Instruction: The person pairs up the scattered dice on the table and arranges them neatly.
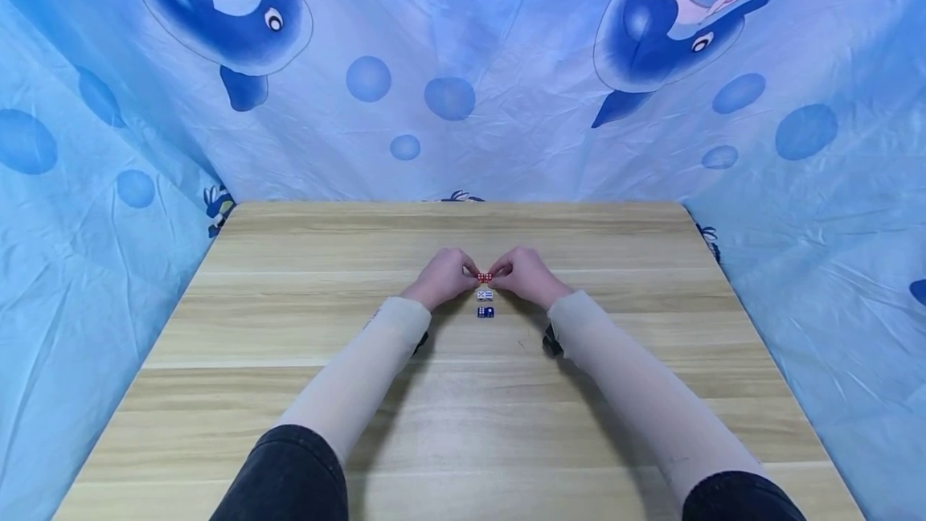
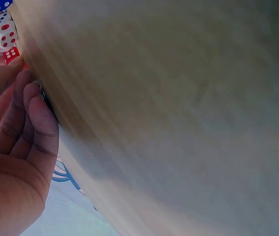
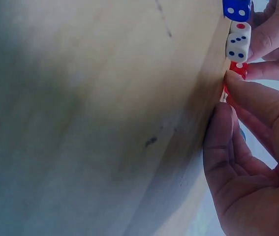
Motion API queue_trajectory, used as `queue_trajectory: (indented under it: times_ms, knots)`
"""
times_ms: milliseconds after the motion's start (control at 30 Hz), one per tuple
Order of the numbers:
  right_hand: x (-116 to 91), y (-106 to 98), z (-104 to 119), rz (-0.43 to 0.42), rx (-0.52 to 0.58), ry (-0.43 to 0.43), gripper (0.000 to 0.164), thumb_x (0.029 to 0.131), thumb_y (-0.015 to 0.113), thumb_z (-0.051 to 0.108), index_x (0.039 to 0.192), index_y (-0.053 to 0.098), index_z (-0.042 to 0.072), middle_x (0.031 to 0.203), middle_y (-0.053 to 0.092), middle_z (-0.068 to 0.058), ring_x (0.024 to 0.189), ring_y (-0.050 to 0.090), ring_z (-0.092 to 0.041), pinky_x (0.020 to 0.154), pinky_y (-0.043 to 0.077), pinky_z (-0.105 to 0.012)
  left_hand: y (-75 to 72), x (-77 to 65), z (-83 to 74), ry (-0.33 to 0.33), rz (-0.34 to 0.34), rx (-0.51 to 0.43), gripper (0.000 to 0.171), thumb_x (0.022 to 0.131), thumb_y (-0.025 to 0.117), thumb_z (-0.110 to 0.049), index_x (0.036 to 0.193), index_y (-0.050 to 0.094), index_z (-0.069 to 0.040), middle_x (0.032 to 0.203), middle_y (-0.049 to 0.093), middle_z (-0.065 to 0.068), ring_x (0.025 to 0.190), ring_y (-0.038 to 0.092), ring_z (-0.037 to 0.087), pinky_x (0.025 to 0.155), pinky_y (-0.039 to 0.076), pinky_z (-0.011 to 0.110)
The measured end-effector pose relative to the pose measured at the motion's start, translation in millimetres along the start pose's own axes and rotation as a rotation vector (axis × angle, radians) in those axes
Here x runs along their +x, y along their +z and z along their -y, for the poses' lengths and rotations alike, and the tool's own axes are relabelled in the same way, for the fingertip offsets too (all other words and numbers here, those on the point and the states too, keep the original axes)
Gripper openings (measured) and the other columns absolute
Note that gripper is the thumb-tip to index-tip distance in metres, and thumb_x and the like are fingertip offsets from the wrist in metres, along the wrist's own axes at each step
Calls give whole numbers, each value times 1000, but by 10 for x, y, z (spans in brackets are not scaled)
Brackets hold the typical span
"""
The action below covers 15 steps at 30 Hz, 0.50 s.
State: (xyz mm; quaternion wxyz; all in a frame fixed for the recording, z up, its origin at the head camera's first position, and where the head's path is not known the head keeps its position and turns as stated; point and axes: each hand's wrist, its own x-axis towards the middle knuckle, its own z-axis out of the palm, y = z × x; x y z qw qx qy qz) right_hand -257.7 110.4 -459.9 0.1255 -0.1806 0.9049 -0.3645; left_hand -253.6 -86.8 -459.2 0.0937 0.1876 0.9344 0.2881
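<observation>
Two red dice (image 1: pixel 484 277) sit side by side on the wooden table, between the two hands. My left hand (image 1: pixel 443 276) pinches the left one between thumb and fingers. From the other side, my right hand (image 1: pixel 528 273) pinches the right one. Just nearer to me lies a pair of white dice (image 1: pixel 485 295), and nearer still a pair of blue dice (image 1: pixel 485 313), all in one column. The left wrist view shows a white die (image 2: pixel 6 32) beside a red die (image 2: pixel 11 53). Fingertips partly cover the red die (image 3: pixel 239 69) in the right wrist view.
The wooden table (image 1: pixel 463 441) stretches around the dice on every side. Blue cloth (image 1: pixel 506 159) printed with dolphins and bubbles hangs behind it and along both sides. A dark device (image 1: pixel 553 342) sits under the right wrist.
</observation>
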Motion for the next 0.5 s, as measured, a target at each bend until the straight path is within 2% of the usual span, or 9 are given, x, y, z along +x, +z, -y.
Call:
queue_trajectory:
  times_ms: [367,500]
  knots:
    - [11,12,-18,-9,4,4,15,85,84,11,99,80,9,85,73,3,76,67,-13,74,54,-31,2,23,-9,15,4,-5,12,88,81,-12,99,80,-8,101,75,4,100,68,21,92,52,34]
    - [10,-2,-17,1,-1,21,18,86,84,13,102,79,8,82,71,2,73,65,-16,71,53,-33,-19,18,14,10,13,-22,16,87,82,-12,102,79,-6,105,74,7,104,67,24,94,51,36]
